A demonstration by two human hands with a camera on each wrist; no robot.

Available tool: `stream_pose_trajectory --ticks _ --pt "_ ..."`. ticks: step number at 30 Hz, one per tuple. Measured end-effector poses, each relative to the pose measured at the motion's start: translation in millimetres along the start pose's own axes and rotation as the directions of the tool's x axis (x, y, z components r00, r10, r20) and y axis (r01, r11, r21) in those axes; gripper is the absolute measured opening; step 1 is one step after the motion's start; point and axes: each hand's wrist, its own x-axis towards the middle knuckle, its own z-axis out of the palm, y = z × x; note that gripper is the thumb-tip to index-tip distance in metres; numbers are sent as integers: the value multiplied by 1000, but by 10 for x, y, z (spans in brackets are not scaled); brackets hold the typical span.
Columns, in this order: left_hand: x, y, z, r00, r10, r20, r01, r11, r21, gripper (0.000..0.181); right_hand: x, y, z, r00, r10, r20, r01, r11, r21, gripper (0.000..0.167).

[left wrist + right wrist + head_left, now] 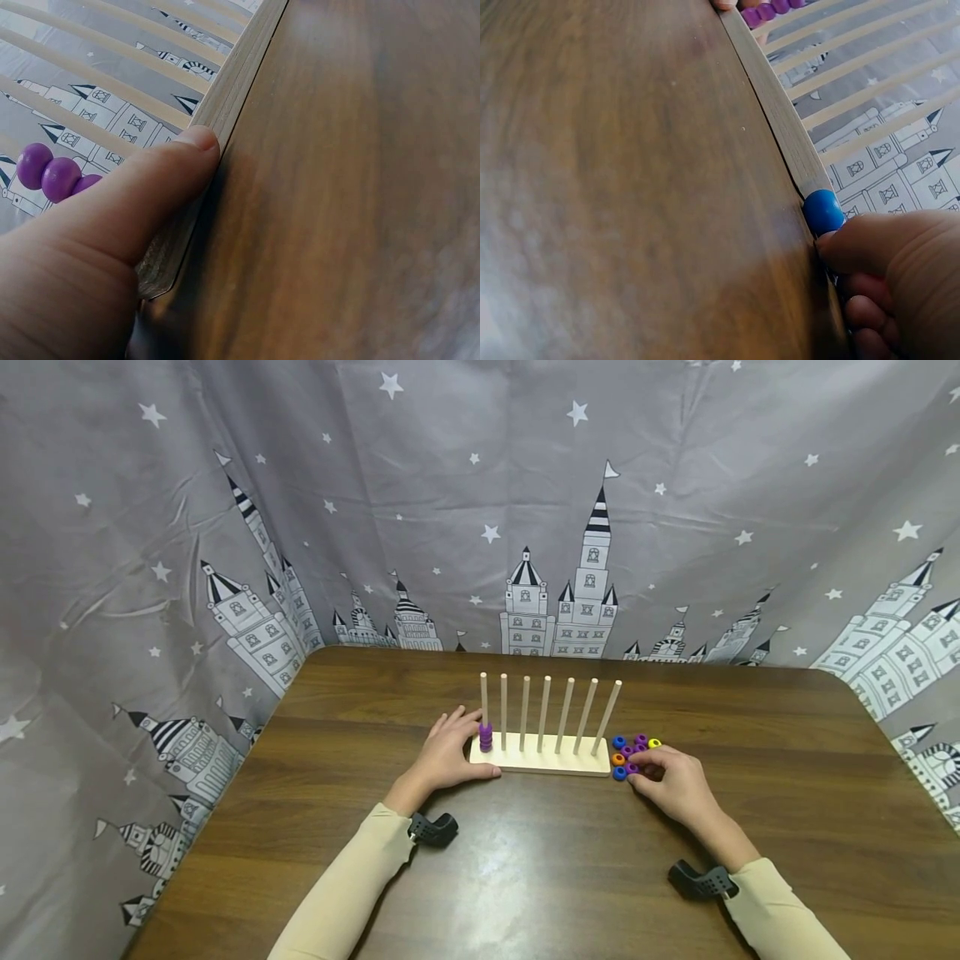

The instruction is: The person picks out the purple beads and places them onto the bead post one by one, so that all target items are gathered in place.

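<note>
A pale wooden peg stand (555, 763) with several upright pegs stands on the table, and purple beads (486, 738) are stacked on its leftmost peg. My left hand (447, 756) holds the stand's left end, thumb along the front edge and fingers reaching behind. In the left wrist view that thumb (161, 176) lies against the base's edge. Off the stand's right end, my right hand (678, 785) pinches a purple bead (632, 768) between thumb and index finger, among loose beads. A blue bead (823, 211) sits right by the thumb in the right wrist view.
Loose beads lie close to the stand's right end: blue (618, 742), orange (618, 760), yellow (655, 743) and several purple ones. The brown wooden table (525, 877) reaches back to a grey curtain (420, 510) printed with castles and stars.
</note>
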Motion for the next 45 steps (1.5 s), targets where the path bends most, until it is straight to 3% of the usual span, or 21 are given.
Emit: stream_pose_trajectory --ticks 11,20,25,35,45 --pt "-12 6 -4 1000 -3 -1 3 1000 -9 78 -20 23 28 999 -1 -41 1 1000 4 17" --pt "-8 28 -23 1000 12 -5 -12 1000 -6 80 -37 13 38 993 39 -111 -20 987 161 22" --pt "-10 22 -22 1000 17 -10 -17 1000 -3 79 -42 -2 29 990 92 -105 -66 971 230 21" --pt "-3 1 -1 1000 16 -14 -16 1000 -2 79 -36 11 10 987 108 -121 -81 974 212 18" --pt "-3 1 -3 1000 12 -6 -12 1000 2 80 -36 29 6 984 163 -69 -140 955 263 17"
